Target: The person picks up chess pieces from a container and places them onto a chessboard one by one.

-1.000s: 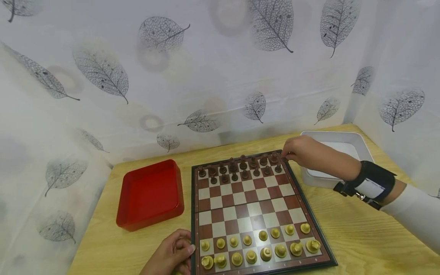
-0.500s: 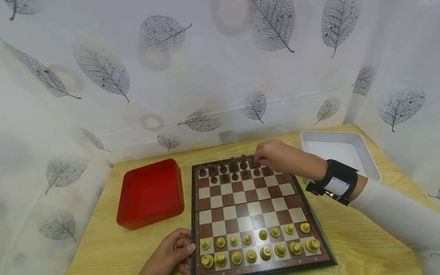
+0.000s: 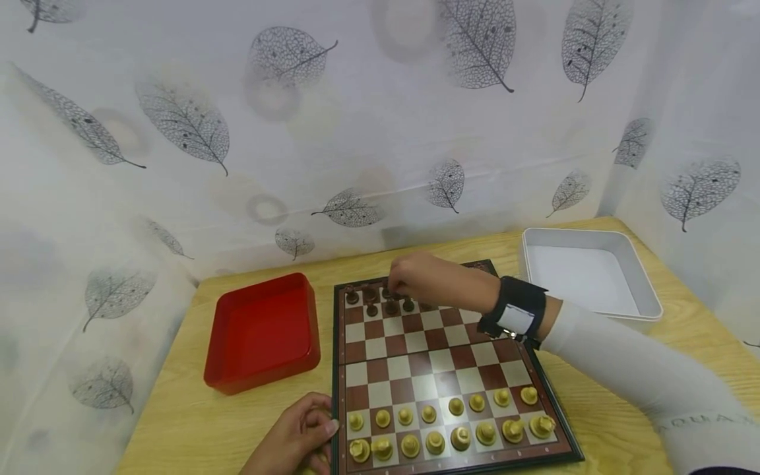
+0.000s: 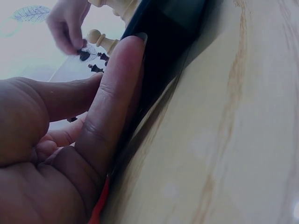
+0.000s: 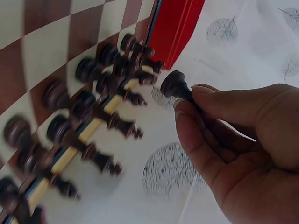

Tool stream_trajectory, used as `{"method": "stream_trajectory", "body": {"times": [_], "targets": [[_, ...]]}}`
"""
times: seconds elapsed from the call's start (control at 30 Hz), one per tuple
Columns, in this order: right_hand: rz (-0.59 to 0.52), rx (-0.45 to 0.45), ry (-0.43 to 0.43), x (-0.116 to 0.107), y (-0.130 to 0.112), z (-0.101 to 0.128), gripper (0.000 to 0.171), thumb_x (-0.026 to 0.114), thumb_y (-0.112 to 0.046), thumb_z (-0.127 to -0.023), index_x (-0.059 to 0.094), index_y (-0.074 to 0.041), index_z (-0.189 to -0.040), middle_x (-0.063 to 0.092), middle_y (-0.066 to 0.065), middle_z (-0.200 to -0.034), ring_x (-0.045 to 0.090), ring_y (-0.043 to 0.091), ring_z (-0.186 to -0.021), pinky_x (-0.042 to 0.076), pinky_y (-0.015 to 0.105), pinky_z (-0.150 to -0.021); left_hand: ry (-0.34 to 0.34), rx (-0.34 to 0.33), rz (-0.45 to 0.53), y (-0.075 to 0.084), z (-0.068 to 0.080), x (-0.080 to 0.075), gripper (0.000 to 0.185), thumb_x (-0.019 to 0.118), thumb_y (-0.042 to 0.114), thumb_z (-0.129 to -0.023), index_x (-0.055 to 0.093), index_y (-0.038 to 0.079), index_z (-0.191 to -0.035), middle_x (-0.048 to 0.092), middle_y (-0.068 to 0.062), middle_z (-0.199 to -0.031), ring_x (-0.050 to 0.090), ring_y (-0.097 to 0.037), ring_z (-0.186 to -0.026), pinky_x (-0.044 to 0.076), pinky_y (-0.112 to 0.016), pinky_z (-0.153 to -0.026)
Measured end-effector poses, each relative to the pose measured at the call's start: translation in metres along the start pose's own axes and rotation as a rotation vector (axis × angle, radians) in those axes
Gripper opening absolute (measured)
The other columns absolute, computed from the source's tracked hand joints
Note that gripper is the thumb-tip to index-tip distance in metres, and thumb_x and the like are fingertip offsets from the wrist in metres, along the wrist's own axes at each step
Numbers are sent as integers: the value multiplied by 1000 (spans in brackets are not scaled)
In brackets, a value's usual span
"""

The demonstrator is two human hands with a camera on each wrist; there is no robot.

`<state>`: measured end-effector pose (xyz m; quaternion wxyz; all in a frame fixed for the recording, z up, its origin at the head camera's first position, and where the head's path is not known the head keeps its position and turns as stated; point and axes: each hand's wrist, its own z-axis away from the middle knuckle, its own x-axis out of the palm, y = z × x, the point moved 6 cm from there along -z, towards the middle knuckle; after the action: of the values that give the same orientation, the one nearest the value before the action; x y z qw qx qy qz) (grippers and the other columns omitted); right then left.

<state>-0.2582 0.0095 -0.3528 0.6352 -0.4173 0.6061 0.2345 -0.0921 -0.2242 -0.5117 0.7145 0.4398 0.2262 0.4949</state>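
A dark pawn [image 5: 175,85] is pinched between the thumb and fingertips of my right hand [image 3: 424,280], base outward, its head hidden by the fingers. That hand hovers over the far rows of the chessboard [image 3: 427,363], apart from the dark chess pieces [image 5: 100,158] standing there. In the head view it covers several of them. My left hand [image 3: 299,432] rests against the board's left edge, and in the left wrist view a straight finger [image 4: 110,88] lies along its dark side. Yellow chess pieces [image 3: 435,442] stand in two rows at the near side.
A red tray [image 3: 311,330] sits left of the board. At the back right stands a white tray [image 3: 638,277]. Behind the wooden table [image 3: 178,409] hangs a leaf-patterned cloth [image 3: 368,119].
My right hand has travelled left along the far edge of the board, from the right corner to above the dark pieces. The left hand stays against the board's edge.
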Motion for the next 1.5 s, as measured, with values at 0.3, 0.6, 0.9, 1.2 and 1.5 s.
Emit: {"method": "stream_trajectory", "body": {"times": [0.3,0.6,0.9,1.2,1.5], "targets": [[-45,-39,-70,26,-16,-39,15,66,-5,-100,80,-7,-106,77,7,-104,73,21,-97,60,27,-85,17,-16,-12,-2,-1,-2,47,67,24,-102,44,1,-136,68,-5,-93,71,-17,-72,63,-33,-66],[-29,-74,-111,40,-24,-61,19,64,-2,-100,82,-9,-105,79,7,-105,75,20,-102,60,27,-90,8,-24,-3,0,-1,0,48,68,24,-101,44,1,-135,68,-6,-95,71,-17,-74,63,-34,-67],[-43,-74,-153,51,-29,-73,23,62,-1,-101,82,-11,-100,80,5,-96,74,18,-87,59,25,-76,1,-1,4,1,0,3,46,67,22,-102,44,0,-134,67,-6,-93,71,-16,-73,63,-35,-65],[23,-89,-190,68,-33,-83,51,56,3,-102,50,-19,-56,33,-8,-56,29,6,-59,31,20,-59,-9,5,8,1,0,4,49,68,23,-101,43,-1,-135,67,-5,-93,70,-16,-73,63,-35,-66],[62,-111,-196,70,-40,-86,44,56,-2,-105,48,-15,-63,18,-6,-62,20,10,-62,23,26,-59,4,8,-7,2,1,1,46,67,21,-102,44,0,-135,67,-6,-95,71,-18,-75,64,-37,-66]]}}
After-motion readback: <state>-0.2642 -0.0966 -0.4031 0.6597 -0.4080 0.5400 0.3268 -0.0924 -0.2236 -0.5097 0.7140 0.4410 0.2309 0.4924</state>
